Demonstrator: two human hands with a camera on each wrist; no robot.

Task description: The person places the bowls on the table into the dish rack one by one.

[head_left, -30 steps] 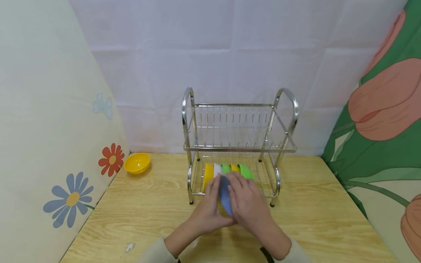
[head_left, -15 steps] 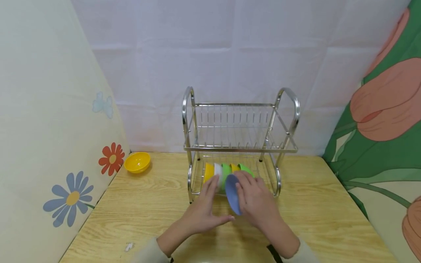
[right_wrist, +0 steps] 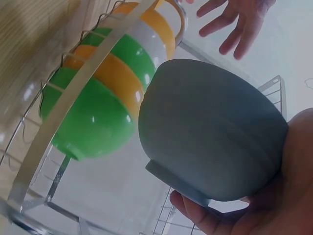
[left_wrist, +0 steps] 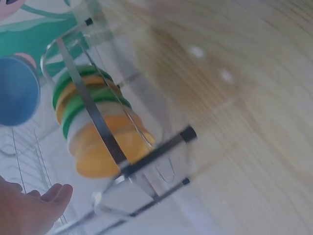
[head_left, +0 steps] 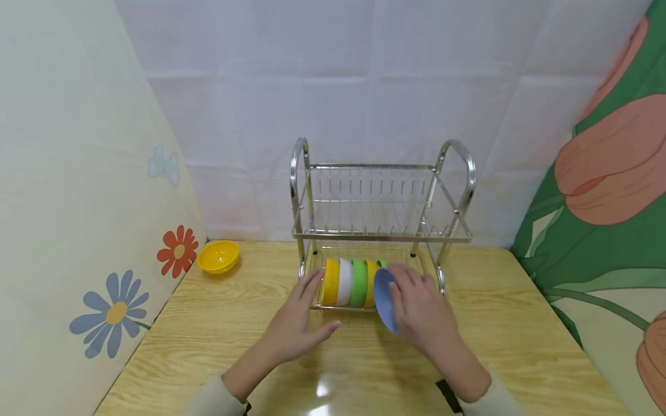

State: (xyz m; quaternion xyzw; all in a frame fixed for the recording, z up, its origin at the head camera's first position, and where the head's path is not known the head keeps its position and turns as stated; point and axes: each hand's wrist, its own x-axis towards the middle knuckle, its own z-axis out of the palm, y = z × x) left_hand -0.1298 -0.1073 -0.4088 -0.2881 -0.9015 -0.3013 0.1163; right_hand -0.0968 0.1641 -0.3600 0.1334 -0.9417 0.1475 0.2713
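Observation:
My right hand (head_left: 424, 309) grips a blue bowl (head_left: 385, 299), tilted on its side, in front of the dish rack's lower tier. In the right wrist view the outside of the bowl (right_wrist: 210, 129) and its foot ring face the camera, with fingers at the foot. My left hand (head_left: 293, 323) holds nothing; its fingers are extended near the rack's left front corner. Several bowls stand on edge in a row on the lower tier: a yellow bowl (head_left: 330, 282), a white bowl (head_left: 344, 283), a green bowl (head_left: 358, 283), another yellow one, and a green bowl (right_wrist: 93, 115) at the right end.
The two-tier metal dish rack (head_left: 382, 237) stands on the wooden table (head_left: 234, 323) near the back cloth. A loose yellow bowl (head_left: 218, 257) sits at the far left. Patterned panels (head_left: 598, 190) border the right and left sides.
The blue bowl, first between both hands, has moved right in my right hand. My left hand has let go of it and moved left, uncovering the row of bowls.

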